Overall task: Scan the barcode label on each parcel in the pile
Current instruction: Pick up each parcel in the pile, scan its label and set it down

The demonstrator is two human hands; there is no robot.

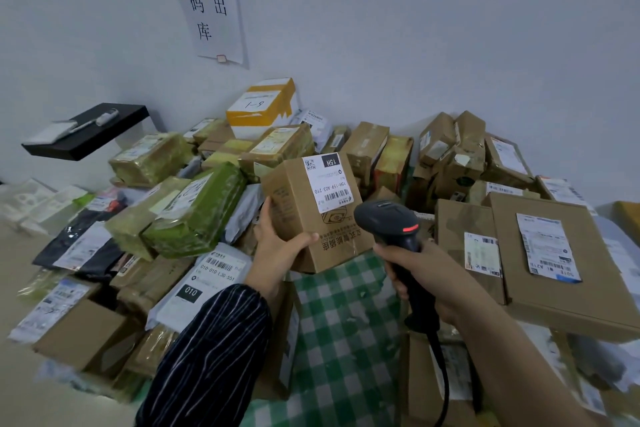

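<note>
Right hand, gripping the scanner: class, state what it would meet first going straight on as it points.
Most likely the cardboard box held by the left hand; the scanner in the right hand aims at its label, though depth is unclear.

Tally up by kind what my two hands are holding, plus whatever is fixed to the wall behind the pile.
Cardboard box, held by the left hand: 1
Barcode scanner, held by the right hand: 1
Paper sign on the wall: 1
Black shelf on the wall: 1
Total: 4
</note>
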